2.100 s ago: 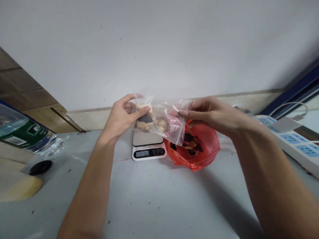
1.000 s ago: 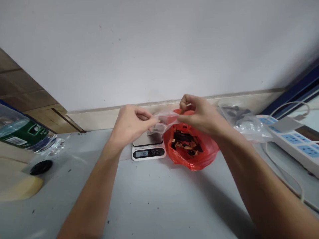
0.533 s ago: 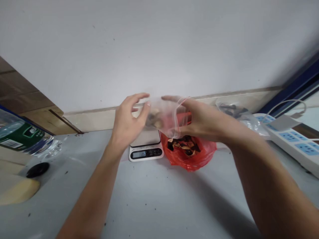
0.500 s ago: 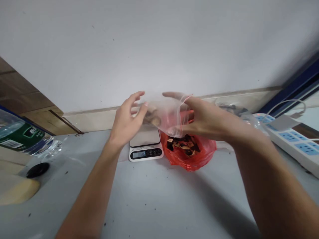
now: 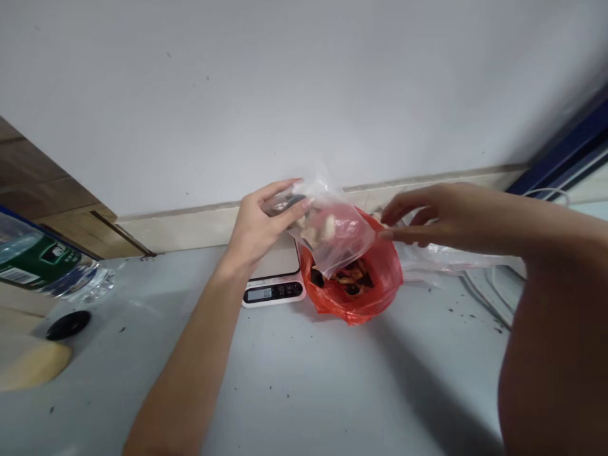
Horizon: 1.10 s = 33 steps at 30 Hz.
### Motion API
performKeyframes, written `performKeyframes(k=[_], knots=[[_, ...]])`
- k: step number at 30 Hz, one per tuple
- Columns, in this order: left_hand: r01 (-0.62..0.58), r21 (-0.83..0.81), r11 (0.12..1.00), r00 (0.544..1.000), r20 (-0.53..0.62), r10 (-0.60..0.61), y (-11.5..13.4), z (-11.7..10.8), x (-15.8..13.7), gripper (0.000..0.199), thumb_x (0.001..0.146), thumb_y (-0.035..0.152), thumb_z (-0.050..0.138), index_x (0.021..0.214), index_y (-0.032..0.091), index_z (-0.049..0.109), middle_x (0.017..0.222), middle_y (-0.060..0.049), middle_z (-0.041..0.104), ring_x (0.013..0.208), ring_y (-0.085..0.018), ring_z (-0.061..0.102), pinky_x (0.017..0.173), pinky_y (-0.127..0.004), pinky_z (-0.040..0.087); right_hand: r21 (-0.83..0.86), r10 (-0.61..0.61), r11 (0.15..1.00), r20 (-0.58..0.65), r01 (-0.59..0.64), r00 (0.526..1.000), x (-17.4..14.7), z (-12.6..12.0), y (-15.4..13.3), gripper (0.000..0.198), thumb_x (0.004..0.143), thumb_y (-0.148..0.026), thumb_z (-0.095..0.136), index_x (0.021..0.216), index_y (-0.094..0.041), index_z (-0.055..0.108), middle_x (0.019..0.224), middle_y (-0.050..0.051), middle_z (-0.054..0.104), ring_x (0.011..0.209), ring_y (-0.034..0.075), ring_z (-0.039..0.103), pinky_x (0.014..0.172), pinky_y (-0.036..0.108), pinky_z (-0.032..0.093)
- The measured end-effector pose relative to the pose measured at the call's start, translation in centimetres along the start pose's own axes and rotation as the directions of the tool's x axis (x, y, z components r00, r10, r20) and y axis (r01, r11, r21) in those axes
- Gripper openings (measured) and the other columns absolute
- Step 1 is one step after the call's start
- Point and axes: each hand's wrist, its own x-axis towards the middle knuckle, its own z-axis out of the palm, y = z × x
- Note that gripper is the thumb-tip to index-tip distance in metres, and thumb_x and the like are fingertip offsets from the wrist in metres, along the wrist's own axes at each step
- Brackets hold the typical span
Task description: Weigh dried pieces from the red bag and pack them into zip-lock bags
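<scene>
My left hand [image 5: 261, 221] is closed on a clear plastic bag [image 5: 349, 237], thumb in front and fingers behind. Pale dried slices [image 5: 311, 234] and some darker pieces show through it. The bag is tilted over the red plastic bag [image 5: 354, 313], whose mouth is open on dark-edged dried slices [image 5: 354, 278]. My right hand [image 5: 427, 215] is at the right rim of the red bag, thumb and fingers drawn together; what they pinch, if anything, cannot be made out. Below my left hand stands a white digital scale [image 5: 274, 294], its display reading 0.0.
A large water bottle with a green label [image 5: 42, 259] lies at the left, near a black round lid [image 5: 69, 325] and a blurred yellowish object [image 5: 38, 364]. Clear plastic [image 5: 441, 256] and a white cable [image 5: 489, 297] are at the right. The wall [image 5: 285, 95] closes off the back.
The clear bag is now in my left hand and off my right hand, which has moved right and down to the red bag's rim. The scale's reading dropped from 26 to 0.0.
</scene>
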Motion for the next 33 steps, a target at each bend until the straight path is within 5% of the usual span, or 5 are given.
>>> performKeyframes(k=[4, 13, 19, 25, 33], knots=[[-0.101, 0.078, 0.992, 0.99, 0.104, 0.092, 0.2, 1.1, -0.5, 0.044, 0.077, 0.029, 0.089, 0.119, 0.019, 0.08, 0.096, -0.005, 0.083, 0.087, -0.023, 0.08, 0.084, -0.035, 0.066, -0.018, 0.098, 0.995, 0.072, -0.097, 0.993, 0.8, 0.5, -1.0, 0.062, 0.076, -0.057, 0.073, 0.129, -0.024, 0.074, 0.113, 0.012, 0.081, 0.09, 0.029, 0.075, 0.07, 0.039, 0.059], [-0.193, 0.064, 0.979, 0.977, 0.1, 0.186, 0.8, 1.0, -0.7, 0.034, 0.083, 0.034, 0.087, 0.114, 0.021, 0.081, 0.1, -0.005, 0.085, 0.102, -0.025, 0.08, 0.097, -0.037, 0.063, -0.086, -0.023, 0.996, 0.094, 0.031, 0.995, 1.9, 0.8, -1.2, 0.025, 0.086, -0.039, 0.062, 0.077, -0.023, 0.078, 0.069, 0.002, 0.073, 0.063, 0.018, 0.061, 0.058, 0.031, 0.043], [-0.213, 0.092, 0.973, 0.972, -0.083, 0.221, 1.1, 0.8, -0.8, 0.02, 0.079, 0.03, 0.089, 0.097, 0.024, 0.081, 0.093, -0.002, 0.083, 0.101, -0.025, 0.08, 0.098, -0.039, 0.063, 0.061, -0.173, 0.983, 0.028, 0.171, 0.984, 2.0, 1.1, -0.3, 0.024, 0.083, -0.047, 0.07, 0.08, -0.025, 0.078, 0.079, 0.003, 0.078, 0.066, 0.021, 0.064, 0.059, 0.034, 0.048], [-0.237, 0.173, 0.956, 0.97, -0.016, 0.243, 2.1, 0.0, -1.1, 0.032, 0.077, 0.027, 0.088, 0.109, 0.027, 0.082, 0.1, -0.001, 0.081, 0.105, -0.025, 0.077, 0.096, -0.039, 0.063, 0.155, -0.181, 0.972, 0.005, 0.178, 0.983, 2.0, 1.4, -1.1, 0.034, 0.087, -0.056, 0.066, 0.076, -0.025, 0.075, 0.064, 0.0, 0.067, 0.061, 0.019, 0.059, 0.056, 0.032, 0.043], [-0.279, 0.218, 0.935, 0.948, -0.094, 0.305, 2.6, -0.4, -1.2, 0.01, 0.085, 0.03, 0.083, 0.08, 0.022, 0.083, 0.086, -0.002, 0.078, 0.089, -0.02, 0.075, 0.084, -0.033, 0.063, 0.304, -0.18, 0.935, -0.034, 0.182, 0.983, 2.0, 1.9, -1.9, 0.042, 0.076, -0.064, 0.075, 0.087, -0.024, 0.069, 0.081, 0.004, 0.075, 0.073, 0.024, 0.066, 0.063, 0.035, 0.05]])
